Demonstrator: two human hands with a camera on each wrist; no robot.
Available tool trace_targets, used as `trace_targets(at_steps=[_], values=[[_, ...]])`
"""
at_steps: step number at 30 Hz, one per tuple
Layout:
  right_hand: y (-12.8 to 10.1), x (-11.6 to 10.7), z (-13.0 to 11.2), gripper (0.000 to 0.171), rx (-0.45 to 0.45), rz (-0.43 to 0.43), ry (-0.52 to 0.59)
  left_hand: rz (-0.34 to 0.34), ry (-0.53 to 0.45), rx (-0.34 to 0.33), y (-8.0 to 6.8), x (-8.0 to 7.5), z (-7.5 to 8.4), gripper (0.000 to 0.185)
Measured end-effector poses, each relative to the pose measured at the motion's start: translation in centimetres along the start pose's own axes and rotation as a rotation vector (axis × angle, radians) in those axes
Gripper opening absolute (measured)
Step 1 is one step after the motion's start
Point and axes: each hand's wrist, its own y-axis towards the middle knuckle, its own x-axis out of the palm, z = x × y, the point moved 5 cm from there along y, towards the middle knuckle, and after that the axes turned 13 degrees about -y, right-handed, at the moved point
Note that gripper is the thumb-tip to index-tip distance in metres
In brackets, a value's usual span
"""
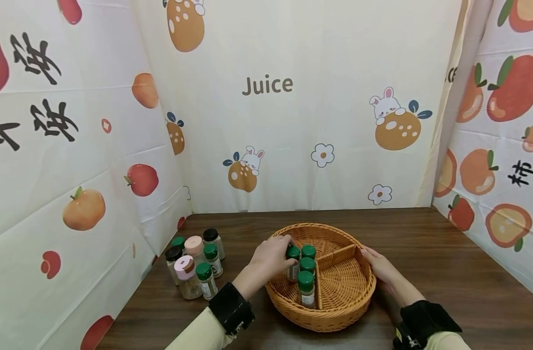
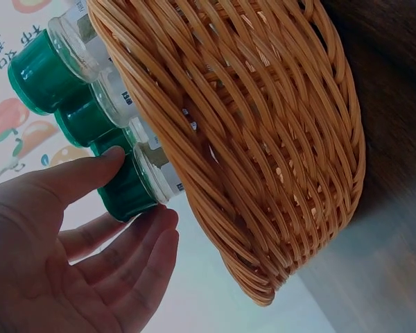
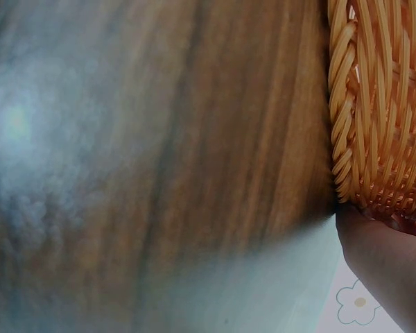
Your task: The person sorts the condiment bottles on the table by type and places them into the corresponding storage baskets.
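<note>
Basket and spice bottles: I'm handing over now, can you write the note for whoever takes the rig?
Left hand: grip around one green-capped bottle in the basket's left compartment.
Right hand: resting against the wicker basket at its right rim.
Done: four green-capped bottles stand in the left compartment.
Left: seven bottles stand grouped on the table, left of the basket; the basket's other compartments hold nothing.

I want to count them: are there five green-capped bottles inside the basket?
No, the head view shows four green-capped bottles in the basket, all in its left compartment.
</note>
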Motion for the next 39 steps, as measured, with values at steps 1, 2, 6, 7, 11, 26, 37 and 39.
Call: trace_targets(at_steps=[1,2,6,7,11,26,37,39], values=[[0.0,0.0,0.0,0.062,0.000,-0.001,-0.002,0.002,-0.002,0.000,-0.1,-0.1,0.0,0.036],[0.1,0.0,-0.1,0.062,0.001,-0.001,-0.001,0.003,-0.006,0.000,-0.2,-0.1,-0.1,0.036],[0.0,0.0,-0.1,0.063,0.003,0.000,0.003,0.006,-0.015,-0.006,-0.6,-0.5,-0.6,0.039],[0.0,0.0,-0.1,0.063,0.000,-0.002,-0.002,0.006,-0.017,-0.008,-0.8,-0.7,-0.7,0.040],[0.0,0.1,-0.1,0.064,0.005,0.000,0.001,0.020,-0.015,-0.012,-1.4,-1.6,-1.4,0.042],[0.2,-0.2,0.2,0.065,0.005,0.003,0.000,0.121,0.036,-0.042,-5.5,-5.4,-6.7,0.029],[0.2,-0.1,0.4,0.067,0.014,0.003,-0.018,0.139,0.103,-0.089,-8.3,-8.4,-9.3,0.029],[0.2,-0.1,0.3,0.067,0.016,0.003,-0.015,0.119,0.097,-0.073,-8.6,-8.8,-9.6,0.029]])
